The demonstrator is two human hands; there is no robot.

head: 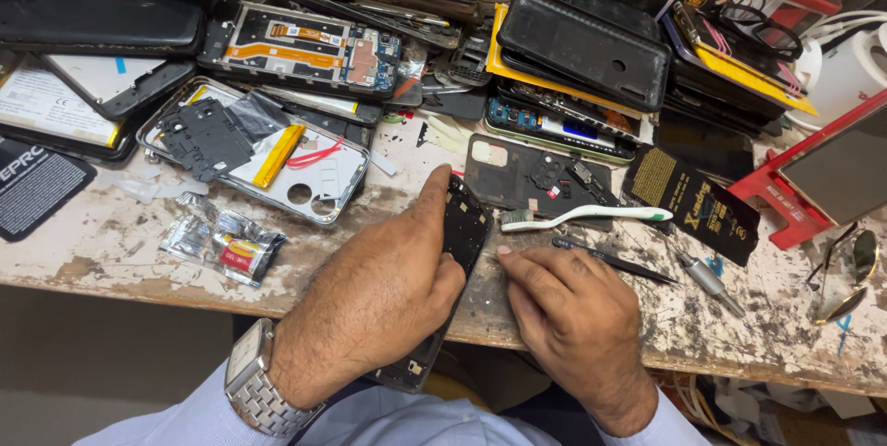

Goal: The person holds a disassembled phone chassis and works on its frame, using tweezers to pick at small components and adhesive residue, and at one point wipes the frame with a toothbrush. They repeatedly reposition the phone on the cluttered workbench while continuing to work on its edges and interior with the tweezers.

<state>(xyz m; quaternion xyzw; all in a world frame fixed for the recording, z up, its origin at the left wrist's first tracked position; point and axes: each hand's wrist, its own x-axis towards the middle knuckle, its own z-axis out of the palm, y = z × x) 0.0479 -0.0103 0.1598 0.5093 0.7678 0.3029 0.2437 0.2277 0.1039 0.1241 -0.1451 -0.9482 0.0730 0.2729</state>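
Pinning a stripped phone frame at the tabletop's near edge.
I am pressing my left hand over it; my right hand is resting apart, empty. Thin, light, fragile-looking: gripping the long edges.

Left hand entering from the lower left, back turned up toward the camera, knuckles bent and fingers curled inward in a loose clasp. Index finger stretched straight out ahead, tip pointing away from the body. Thumb tucked under on the inner side, mostly hidden. Left wrist ringed by a metal-banded watch, pale blue sleeve just behind it. Right hand entering from the lower right, also back up, lying flatter and lower. Fingers extended and held close together, angled toward the left hand, fingertips just beside its knuckles without clearly touching. Right wrist bare, pale blue cuff at the frame's bottom edge. Forearms converging in a shallow V.
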